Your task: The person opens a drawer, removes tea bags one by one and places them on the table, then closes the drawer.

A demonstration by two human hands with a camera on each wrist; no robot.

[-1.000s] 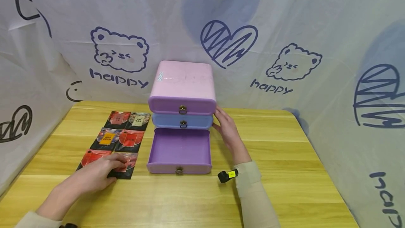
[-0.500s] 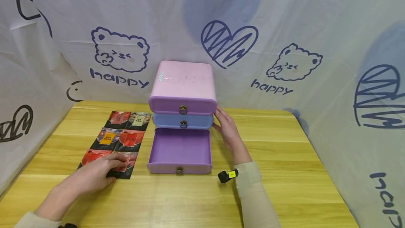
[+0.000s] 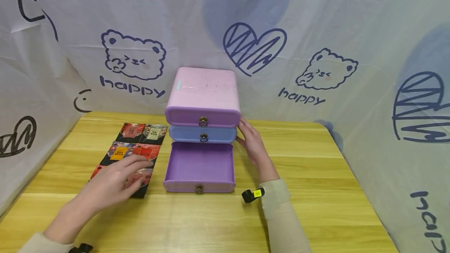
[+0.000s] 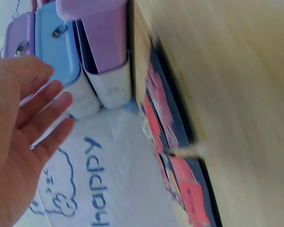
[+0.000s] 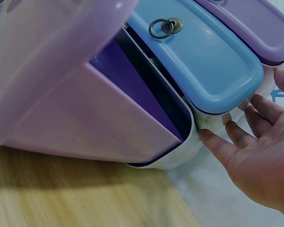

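Observation:
My left hand [image 3: 110, 182] hovers over the front of two columns of flat black-edged packets [image 3: 144, 152] with red, orange and cream labels. Its fingers are loosely bent and hold nothing; in the left wrist view a gap shows between the hand and the packets [image 4: 191, 198]. The hand hides part of the front packets. A small drawer cabinet [image 3: 207, 89] has a pink top. Its lowest purple drawer [image 3: 199, 165] is pulled out and bare inside. My right hand [image 3: 254, 149] rests its fingertips against the cabinet's right side, beside the blue middle drawer [image 5: 213, 61].
The purple top drawer [image 3: 190, 116] and the blue one are closed, each with a ring pull. A white sheet [image 3: 197, 18] printed with bears and hearts hangs behind the wooden table [image 3: 316, 182]. A small black device [image 3: 249, 196] is strapped at my right wrist.
My left hand has risen off the front right packet and moved slightly forward and right, its fingers spreading. The right hand, cabinet and packets stay where they were.

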